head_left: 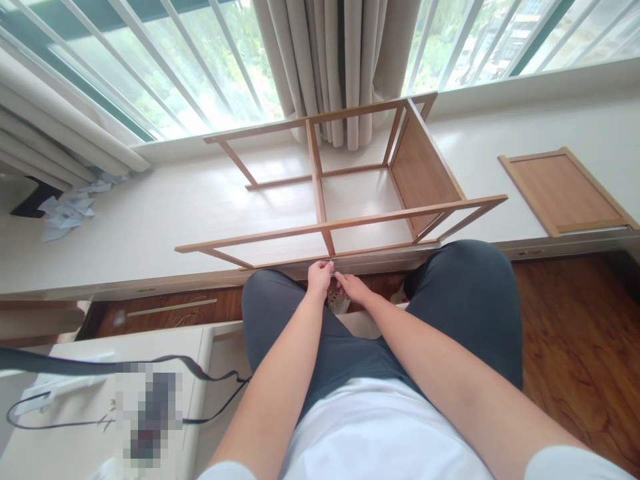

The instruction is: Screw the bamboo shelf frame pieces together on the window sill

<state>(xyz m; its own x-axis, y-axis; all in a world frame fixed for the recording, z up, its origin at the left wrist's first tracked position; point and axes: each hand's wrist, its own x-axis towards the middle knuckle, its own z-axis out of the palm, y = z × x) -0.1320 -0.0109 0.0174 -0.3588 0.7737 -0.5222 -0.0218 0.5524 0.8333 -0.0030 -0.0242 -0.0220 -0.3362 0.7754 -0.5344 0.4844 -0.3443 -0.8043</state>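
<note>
Fingers of the left hand (320, 275) and right hand (351, 287) pinch a small metal fastener (332, 265) at the light wooden slatted frame's (320, 193) near rail.

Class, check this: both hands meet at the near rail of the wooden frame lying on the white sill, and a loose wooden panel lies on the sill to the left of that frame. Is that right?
Not quite. The loose wooden panel lies to the right of the wooden frame, not the left, as the head view shows. The rest holds: the left hand and right hand meet at the frame's near rail, on the white sill.
</note>
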